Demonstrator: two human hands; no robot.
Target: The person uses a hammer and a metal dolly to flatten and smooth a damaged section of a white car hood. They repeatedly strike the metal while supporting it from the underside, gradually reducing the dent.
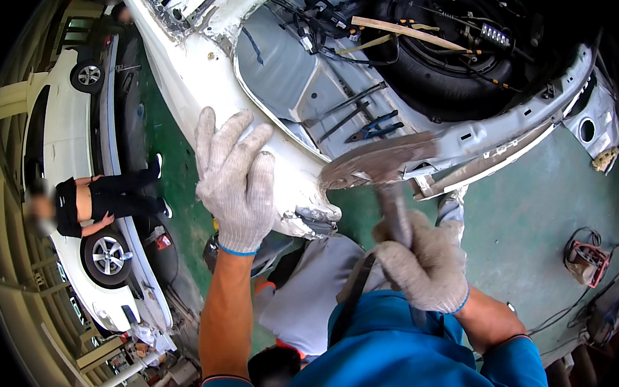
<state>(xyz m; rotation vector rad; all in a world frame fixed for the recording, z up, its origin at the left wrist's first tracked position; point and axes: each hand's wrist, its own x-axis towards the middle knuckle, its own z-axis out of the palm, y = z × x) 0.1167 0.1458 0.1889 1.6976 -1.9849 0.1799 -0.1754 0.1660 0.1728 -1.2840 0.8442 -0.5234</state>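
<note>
My gloved left hand point(234, 177) lies on the white car body panel point(181, 74), palm down with its fingers spread. In my gloved right hand point(424, 264) is a hammer point(395, 211), gripped by its handle. The hammer's head is smeared by motion, beside the torn, bent corner point(314, 223) of the panel. Whether the head touches the metal, I cannot tell. Just beyond, inside the open rear of the car, lie pliers with blue handles point(376, 128) and a few slim metal tools. Farther back, a wooden strip point(409, 32) crosses the dark round wheel well point(435, 80).
A co-worker in grey point(310, 281) is low down by the damaged corner, close to my left arm. Another person point(83, 205) stands at the left by a white car point(67, 127) on a lift. A red-framed device point(586, 260) with cables sits on the green floor point(526, 218).
</note>
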